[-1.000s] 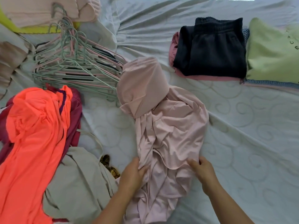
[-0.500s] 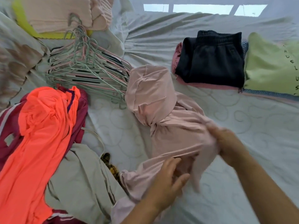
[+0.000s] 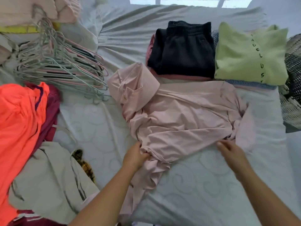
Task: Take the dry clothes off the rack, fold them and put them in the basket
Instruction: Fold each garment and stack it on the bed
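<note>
The left hand [image 3: 136,156] sits nearest, its fingers [image 3: 144,155] curled tight around a bunched fold at the lower left corner of the pink hooded top [image 3: 179,115]. The right hand [image 3: 231,150] lies at the top's lower right edge. Its fingertips [image 3: 220,143] touch the hem, but the hand is blurred and I cannot tell whether they pinch the cloth or only rest on it.

The pink hooded top lies spread across the middle of the bed [image 3: 203,185], with the hood turned toward the far left and a loose sleeve trailing down past the left forearm.

To the near left a beige garment [image 3: 48,180] lies crumpled. An orange garment [image 3: 19,121] lies heaped just beyond it, on top of a maroon garment [image 3: 52,108].

Farther left, a spread pile of pale green and pink hangers [image 3: 61,66] lies on the sheet, well apart from the hands.

Beyond the pink top, folded black trousers [image 3: 184,51] rest on a folded pink piece. Just beside them on the right a folded green sweatshirt [image 3: 247,54] with dark lettering lies on something blue. The hood's edge lies just beside the black trousers.

At the right edge a dark and white mesh bundle [image 3: 293,82] is partly cut off by the frame.
</note>
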`<move>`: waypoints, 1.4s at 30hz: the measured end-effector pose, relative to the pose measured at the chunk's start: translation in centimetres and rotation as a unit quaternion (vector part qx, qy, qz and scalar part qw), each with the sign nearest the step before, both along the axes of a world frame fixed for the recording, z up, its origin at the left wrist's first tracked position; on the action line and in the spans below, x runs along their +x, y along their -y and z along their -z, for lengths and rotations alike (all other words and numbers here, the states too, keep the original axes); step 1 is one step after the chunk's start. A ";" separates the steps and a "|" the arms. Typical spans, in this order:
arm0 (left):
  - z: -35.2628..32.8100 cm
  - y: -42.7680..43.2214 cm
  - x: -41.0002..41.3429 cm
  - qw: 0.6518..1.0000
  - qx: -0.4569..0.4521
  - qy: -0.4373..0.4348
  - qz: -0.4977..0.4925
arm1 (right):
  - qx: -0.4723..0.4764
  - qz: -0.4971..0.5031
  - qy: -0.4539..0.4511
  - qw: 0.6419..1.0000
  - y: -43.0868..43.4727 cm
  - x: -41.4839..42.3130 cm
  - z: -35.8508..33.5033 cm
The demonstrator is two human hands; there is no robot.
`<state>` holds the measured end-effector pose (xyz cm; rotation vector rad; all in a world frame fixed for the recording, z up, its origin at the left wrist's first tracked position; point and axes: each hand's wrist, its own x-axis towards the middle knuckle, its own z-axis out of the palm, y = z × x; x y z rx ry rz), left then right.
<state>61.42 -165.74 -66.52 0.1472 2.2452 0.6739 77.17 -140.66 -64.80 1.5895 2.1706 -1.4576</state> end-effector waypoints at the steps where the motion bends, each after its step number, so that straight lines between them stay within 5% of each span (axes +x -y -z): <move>1: -0.4 -0.7 0.8 0.999 -0.013 -0.032 0.034 | -0.035 0.016 -0.017 0.999 1.4 -0.3 0.6; 7: -1.6 0.3 7.1 0.977 0.021 -0.096 0.191 | -0.325 0.260 -0.061 0.907 6.5 -1.3 0.8; 9: -0.7 2.7 8.1 0.988 0.021 -0.119 0.094 | -0.367 0.252 -0.046 0.894 8.2 -1.1 1.0; 11: 0.0 4.8 9.0 0.980 0.045 -0.158 -0.109 | -0.381 0.214 -0.025 0.899 10.1 -0.8 1.3; 13: 0.0 5.5 9.3 0.957 0.066 -0.074 -0.272 | -0.392 0.177 -0.022 0.903 11.8 -0.9 1.4; 15: 0.6 5.7 9.7 0.935 0.122 0.067 -0.326 | -0.409 0.145 -0.032 0.900 13.0 -1.3 1.2; 17: 0.9 5.4 9.5 0.942 0.124 0.098 -0.297 | -0.403 0.119 -0.041 0.906 13.5 -1.6 1.0; 20: -0.6 4.9 7.6 0.942 0.104 -0.003 -0.319 | -0.391 0.122 -0.055 0.910 13.2 -2.1 -0.2; 23: -4.8 5.2 4.0 0.903 0.155 -0.193 -0.352 | -0.424 0.145 -0.100 0.888 11.9 -2.1 -2.9; 28: -11.5 3.0 0.0 0.839 0.277 -0.427 -0.190 | -0.418 0.126 -0.114 0.893 11.2 -1.0 -4.7; 32: -8.1 1.1 2.3 0.918 0.328 -0.163 -0.150 | -0.399 0.138 -0.018 0.906 10.2 1.6 -2.7; 36: -1.7 3.5 7.8 0.978 0.138 -0.014 -0.159 | -0.402 0.214 0.030 0.890 9.0 5.6 -0.5; 38: 0.3 5.0 9.8 0.971 0.063 0.040 -0.228 | -0.386 0.233 0.033 0.892 8.6 6.8 0.0; 42: 0.4 5.0 9.6 0.873 0.165 0.162 -0.429 | -0.356 0.203 0.051 0.911 8.4 7.6 0.3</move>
